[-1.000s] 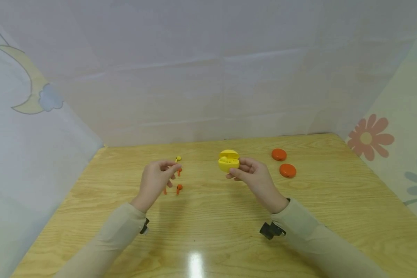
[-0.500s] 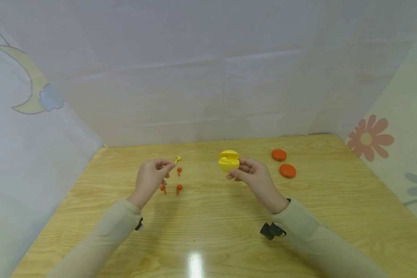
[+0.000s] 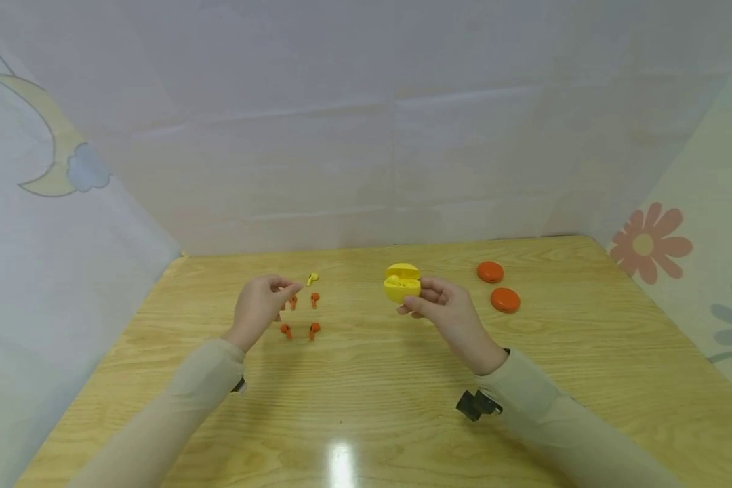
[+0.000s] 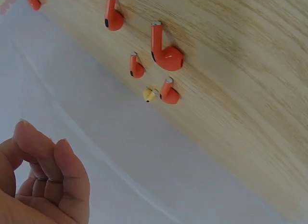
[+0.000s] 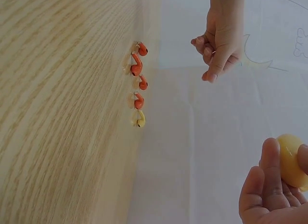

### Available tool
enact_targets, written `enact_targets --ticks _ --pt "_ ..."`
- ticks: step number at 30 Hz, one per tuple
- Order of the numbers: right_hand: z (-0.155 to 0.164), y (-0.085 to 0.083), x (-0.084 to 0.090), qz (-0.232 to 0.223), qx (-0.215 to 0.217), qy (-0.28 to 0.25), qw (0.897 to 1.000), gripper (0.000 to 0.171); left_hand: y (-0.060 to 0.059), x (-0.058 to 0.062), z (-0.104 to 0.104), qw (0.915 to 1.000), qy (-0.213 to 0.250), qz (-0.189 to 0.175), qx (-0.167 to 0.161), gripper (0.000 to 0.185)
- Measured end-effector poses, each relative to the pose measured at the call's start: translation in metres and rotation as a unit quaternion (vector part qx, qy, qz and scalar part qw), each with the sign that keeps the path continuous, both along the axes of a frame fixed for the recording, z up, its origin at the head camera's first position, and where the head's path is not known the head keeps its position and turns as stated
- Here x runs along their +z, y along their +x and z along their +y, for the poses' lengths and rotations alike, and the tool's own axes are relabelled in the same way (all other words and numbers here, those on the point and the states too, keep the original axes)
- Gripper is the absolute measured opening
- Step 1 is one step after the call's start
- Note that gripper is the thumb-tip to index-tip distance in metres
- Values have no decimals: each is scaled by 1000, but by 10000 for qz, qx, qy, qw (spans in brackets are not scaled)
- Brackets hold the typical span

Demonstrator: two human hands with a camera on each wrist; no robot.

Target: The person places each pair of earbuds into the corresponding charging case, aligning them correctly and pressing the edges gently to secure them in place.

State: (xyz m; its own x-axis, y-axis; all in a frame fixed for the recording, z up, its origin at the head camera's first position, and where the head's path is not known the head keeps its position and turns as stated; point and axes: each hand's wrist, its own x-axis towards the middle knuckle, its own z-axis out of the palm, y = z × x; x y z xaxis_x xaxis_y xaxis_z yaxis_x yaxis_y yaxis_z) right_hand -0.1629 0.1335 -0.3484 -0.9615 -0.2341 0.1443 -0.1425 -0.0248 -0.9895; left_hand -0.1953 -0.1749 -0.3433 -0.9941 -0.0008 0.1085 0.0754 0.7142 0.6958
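Note:
In the head view my right hand (image 3: 445,312) grips a yellow earbud case (image 3: 396,293) with its lid up, held above the table. One yellow earbud (image 3: 393,279) appears to sit in the case's left slot. My left hand (image 3: 257,305) hovers at left with bent fingers and nothing visible between them. Just right of its fingertips a yellow earbud (image 3: 312,278) lies on the table. Several orange earbuds (image 3: 314,330) lie nearer to me; the hand partly covers one. The left wrist view shows loosely curled fingers (image 4: 72,171), apart from the yellow earbud (image 4: 149,94).
Two round orange cases (image 3: 490,272) stand closed on the wooden table (image 3: 366,379), right of my right hand. A pale cloth backdrop (image 3: 366,169) rises behind the table's far edge and along both sides.
My left hand has moved left and slightly back, uncovering more of the orange earbuds and the yellow earbud on the table. The right hand and the open case have stayed still.

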Motion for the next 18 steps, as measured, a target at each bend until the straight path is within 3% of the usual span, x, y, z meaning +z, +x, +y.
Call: enact_targets --ticks 18 --pt "0 -1 -1 -6 -69 -24 10000 37 -28 -12 -15 9979 -389 -502 135 32"
